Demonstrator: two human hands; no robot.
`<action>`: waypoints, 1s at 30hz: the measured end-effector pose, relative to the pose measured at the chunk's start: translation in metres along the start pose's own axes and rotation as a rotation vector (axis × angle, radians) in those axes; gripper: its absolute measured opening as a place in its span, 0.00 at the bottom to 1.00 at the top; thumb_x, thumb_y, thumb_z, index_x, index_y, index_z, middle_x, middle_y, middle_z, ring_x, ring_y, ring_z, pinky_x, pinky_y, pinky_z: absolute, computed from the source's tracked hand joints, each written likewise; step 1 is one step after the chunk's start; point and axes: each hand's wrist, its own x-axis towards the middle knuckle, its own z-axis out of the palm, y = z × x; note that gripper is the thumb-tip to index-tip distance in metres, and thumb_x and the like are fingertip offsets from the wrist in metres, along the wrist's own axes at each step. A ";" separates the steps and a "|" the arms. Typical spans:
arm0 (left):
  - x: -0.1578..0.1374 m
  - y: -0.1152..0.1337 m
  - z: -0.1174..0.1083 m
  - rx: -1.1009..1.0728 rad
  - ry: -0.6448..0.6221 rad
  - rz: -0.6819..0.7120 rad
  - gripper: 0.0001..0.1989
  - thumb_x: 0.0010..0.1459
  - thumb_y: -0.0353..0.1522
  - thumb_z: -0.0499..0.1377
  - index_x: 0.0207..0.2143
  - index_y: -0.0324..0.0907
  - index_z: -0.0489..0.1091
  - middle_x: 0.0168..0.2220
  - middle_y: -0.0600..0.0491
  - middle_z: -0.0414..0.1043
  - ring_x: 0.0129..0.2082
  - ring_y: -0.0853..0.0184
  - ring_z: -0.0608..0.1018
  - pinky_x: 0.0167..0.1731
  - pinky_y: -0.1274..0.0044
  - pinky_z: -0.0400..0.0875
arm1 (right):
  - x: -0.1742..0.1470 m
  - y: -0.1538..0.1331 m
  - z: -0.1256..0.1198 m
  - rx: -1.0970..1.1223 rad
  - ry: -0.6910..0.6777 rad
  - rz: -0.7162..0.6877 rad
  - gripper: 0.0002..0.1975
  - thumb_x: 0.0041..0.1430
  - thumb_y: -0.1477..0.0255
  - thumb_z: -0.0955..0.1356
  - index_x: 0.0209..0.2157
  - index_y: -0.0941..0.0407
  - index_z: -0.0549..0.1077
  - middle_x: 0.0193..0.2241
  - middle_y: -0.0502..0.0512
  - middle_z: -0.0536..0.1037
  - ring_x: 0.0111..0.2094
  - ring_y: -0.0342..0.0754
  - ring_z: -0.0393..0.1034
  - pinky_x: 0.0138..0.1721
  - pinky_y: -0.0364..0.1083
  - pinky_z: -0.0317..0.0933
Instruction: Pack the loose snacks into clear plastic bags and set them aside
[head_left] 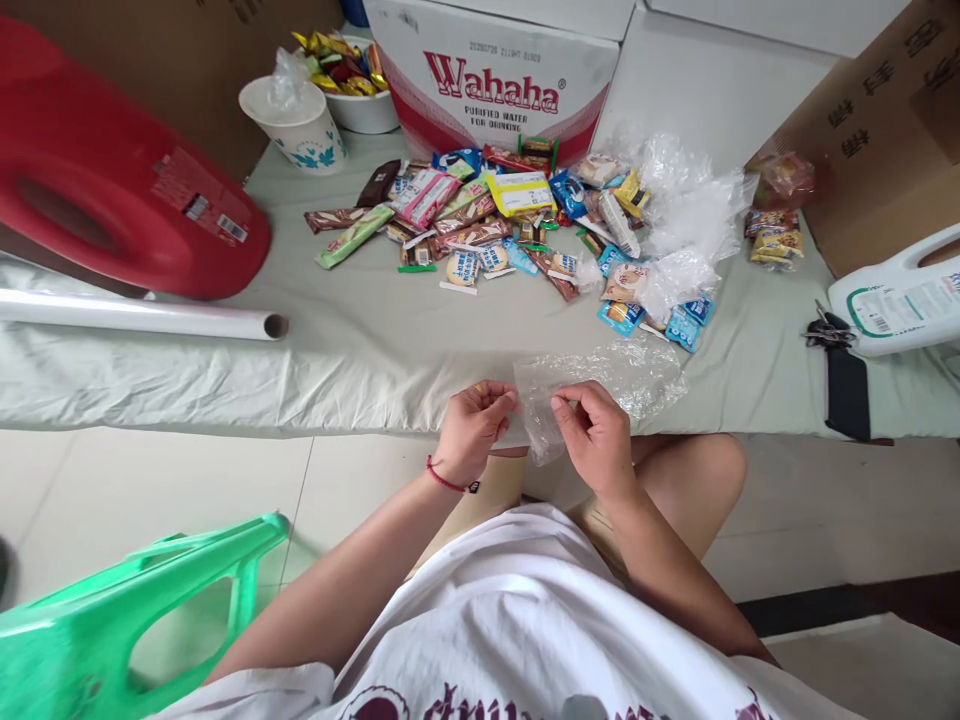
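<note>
Between my hands, at the table's front edge, is a clear plastic bag, crinkled and stretching off to the right over the cloth. My left hand pinches the bag's left edge between thumb and forefinger; a red cord is around that wrist. My right hand pinches the same bag a little further right, its fingers curled. Beyond them lies a heap of small wrapped snacks in several colours. At the heap's right side, a pile of clear plastic bags partly covers some packets.
A red jug and a white roll lie left. Behind are a paper cup, a bowl of wrapped sweets and a Wahaha box. To the right are keys, a phone and a white bottle.
</note>
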 end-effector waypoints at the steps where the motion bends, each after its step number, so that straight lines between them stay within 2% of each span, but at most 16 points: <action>1: 0.001 -0.002 -0.001 0.002 -0.010 0.004 0.18 0.45 0.41 0.73 0.31 0.38 0.74 0.25 0.54 0.74 0.16 0.78 0.62 0.17 0.80 0.51 | 0.002 0.002 0.002 0.009 -0.014 0.028 0.08 0.70 0.66 0.67 0.38 0.53 0.77 0.35 0.53 0.78 0.27 0.43 0.64 0.32 0.45 0.63; 6: 0.004 -0.011 -0.003 0.018 -0.041 0.017 0.16 0.46 0.40 0.72 0.31 0.38 0.75 0.24 0.54 0.75 0.17 0.78 0.62 0.18 0.80 0.52 | 0.005 0.013 0.019 0.083 -0.096 0.168 0.11 0.69 0.61 0.68 0.43 0.54 0.77 0.39 0.53 0.80 0.24 0.41 0.62 0.30 0.44 0.63; 9: 0.004 -0.013 -0.003 0.060 -0.056 0.030 0.13 0.48 0.39 0.70 0.30 0.38 0.75 0.24 0.54 0.74 0.18 0.77 0.62 0.18 0.80 0.52 | 0.011 0.016 0.031 0.062 -0.105 0.185 0.13 0.68 0.60 0.69 0.44 0.54 0.77 0.40 0.54 0.80 0.24 0.41 0.64 0.32 0.45 0.64; 13: 0.003 -0.016 -0.005 0.175 -0.079 0.054 0.09 0.50 0.36 0.66 0.29 0.39 0.75 0.20 0.58 0.67 0.19 0.75 0.61 0.19 0.80 0.52 | 0.026 0.011 0.039 -0.065 -0.104 0.139 0.09 0.67 0.63 0.69 0.39 0.54 0.78 0.38 0.54 0.81 0.27 0.44 0.68 0.36 0.46 0.66; 16: 0.003 -0.019 -0.005 0.253 -0.088 0.086 0.07 0.51 0.35 0.64 0.30 0.40 0.76 0.22 0.56 0.69 0.20 0.73 0.62 0.22 0.80 0.54 | 0.037 0.005 0.040 -0.194 -0.114 0.103 0.11 0.70 0.63 0.67 0.36 0.54 0.76 0.36 0.55 0.80 0.32 0.47 0.71 0.38 0.46 0.64; 20: 0.002 -0.021 -0.004 0.389 -0.113 0.178 0.06 0.53 0.34 0.61 0.26 0.41 0.74 0.21 0.57 0.68 0.23 0.71 0.65 0.25 0.79 0.57 | 0.049 0.000 0.044 -0.350 -0.211 0.137 0.18 0.69 0.55 0.68 0.30 0.53 0.71 0.27 0.54 0.77 0.31 0.50 0.71 0.34 0.46 0.59; 22: 0.002 -0.022 -0.004 0.432 -0.119 0.209 0.07 0.54 0.33 0.60 0.24 0.41 0.73 0.20 0.57 0.67 0.23 0.71 0.64 0.25 0.79 0.56 | 0.053 0.000 0.047 -0.378 -0.275 0.160 0.16 0.68 0.59 0.69 0.29 0.52 0.69 0.25 0.53 0.76 0.29 0.49 0.69 0.33 0.46 0.56; 24: 0.002 -0.023 -0.005 0.418 -0.126 0.195 0.06 0.54 0.33 0.60 0.26 0.41 0.74 0.21 0.57 0.68 0.22 0.70 0.65 0.25 0.78 0.56 | 0.056 0.002 0.046 -0.338 -0.305 0.173 0.12 0.68 0.67 0.67 0.29 0.52 0.69 0.25 0.52 0.75 0.28 0.48 0.68 0.32 0.46 0.55; 26: 0.002 -0.024 -0.008 0.354 -0.130 0.151 0.05 0.54 0.33 0.61 0.30 0.41 0.75 0.23 0.56 0.70 0.22 0.70 0.66 0.25 0.78 0.57 | 0.055 0.006 0.043 -0.212 -0.299 0.205 0.10 0.67 0.70 0.65 0.29 0.53 0.69 0.24 0.50 0.74 0.28 0.47 0.67 0.32 0.45 0.56; 28: -0.001 -0.024 -0.011 0.273 -0.102 0.141 0.06 0.54 0.34 0.64 0.33 0.42 0.73 0.25 0.56 0.70 0.22 0.71 0.66 0.25 0.78 0.58 | 0.051 0.011 0.039 -0.047 -0.289 0.254 0.11 0.66 0.67 0.65 0.28 0.53 0.70 0.23 0.48 0.73 0.26 0.46 0.65 0.30 0.44 0.56; 30: -0.004 -0.023 -0.014 0.228 -0.035 0.183 0.12 0.52 0.35 0.67 0.37 0.43 0.71 0.30 0.57 0.70 0.22 0.73 0.65 0.25 0.79 0.58 | 0.045 0.014 0.036 0.101 -0.290 0.309 0.12 0.64 0.63 0.66 0.28 0.53 0.71 0.23 0.48 0.72 0.24 0.44 0.62 0.27 0.44 0.55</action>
